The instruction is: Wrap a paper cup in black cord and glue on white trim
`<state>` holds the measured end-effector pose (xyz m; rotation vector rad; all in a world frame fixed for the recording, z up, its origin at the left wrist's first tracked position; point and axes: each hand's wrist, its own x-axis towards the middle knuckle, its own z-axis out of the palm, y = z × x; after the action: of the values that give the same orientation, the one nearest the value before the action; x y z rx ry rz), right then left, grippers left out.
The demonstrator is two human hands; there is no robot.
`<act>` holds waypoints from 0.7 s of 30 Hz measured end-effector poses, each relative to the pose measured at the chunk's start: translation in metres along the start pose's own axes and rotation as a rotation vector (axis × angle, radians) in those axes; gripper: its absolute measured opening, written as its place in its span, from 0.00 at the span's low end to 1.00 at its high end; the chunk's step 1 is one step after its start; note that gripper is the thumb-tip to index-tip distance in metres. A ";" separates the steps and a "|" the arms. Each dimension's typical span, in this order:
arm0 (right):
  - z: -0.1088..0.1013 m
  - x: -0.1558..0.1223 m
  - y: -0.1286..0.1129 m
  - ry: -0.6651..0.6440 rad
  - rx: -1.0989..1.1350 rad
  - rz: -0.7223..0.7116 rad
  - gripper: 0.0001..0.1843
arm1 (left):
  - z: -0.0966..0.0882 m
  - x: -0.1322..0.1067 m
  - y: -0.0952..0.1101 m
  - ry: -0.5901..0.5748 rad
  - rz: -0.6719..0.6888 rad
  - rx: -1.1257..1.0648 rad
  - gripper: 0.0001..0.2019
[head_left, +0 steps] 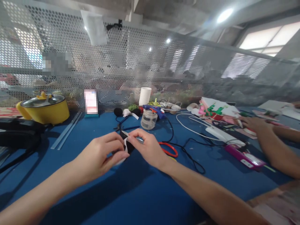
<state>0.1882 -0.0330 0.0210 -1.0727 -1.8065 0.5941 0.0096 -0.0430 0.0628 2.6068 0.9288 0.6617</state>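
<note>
Over the front of the blue table [112, 203], a small black and white piece [129, 147], perhaps fabric or felt, is held between my two hands. My left hand [100, 153] grips its left side, thumb below and fingers curled above. Thumb and fingertips of my right hand [150, 149] pinch its upper right edge. My fingers hide much of the piece, so its full shape does not show. Just beyond the hands stands a clear jar [148, 121], with a blue glue gun [154, 109] by its top. A red loop-shaped handle [172, 150] lies beside my right wrist.
A yellow pot [47, 111], clear strips [67, 131] and a phone [91, 101] are at the left. Cables run around a white power strip [223, 136] and a purple box [245, 157]. Another person's hand [254, 125] works at the right. A perforated screen [117, 65] stands behind.
</note>
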 end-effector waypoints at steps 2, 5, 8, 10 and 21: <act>0.001 -0.004 0.001 0.050 0.029 -0.041 0.07 | 0.003 0.001 0.000 0.033 -0.040 -0.025 0.13; 0.003 -0.011 0.000 0.086 0.063 -0.116 0.06 | 0.012 0.005 -0.010 0.307 -0.284 -0.113 0.10; 0.005 -0.016 -0.002 0.114 0.084 -0.196 0.06 | 0.022 0.008 -0.018 0.245 -0.407 -0.469 0.21; 0.008 -0.018 -0.002 0.134 0.094 -0.236 0.06 | 0.027 0.008 -0.018 0.086 -0.393 -0.643 0.25; 0.006 -0.023 0.008 0.051 0.139 -0.146 0.08 | 0.039 0.010 -0.015 0.004 -0.452 -0.580 0.21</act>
<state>0.1908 -0.0485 0.0011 -0.8479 -1.7554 0.5896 0.0288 -0.0305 0.0263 1.8140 1.0820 0.6821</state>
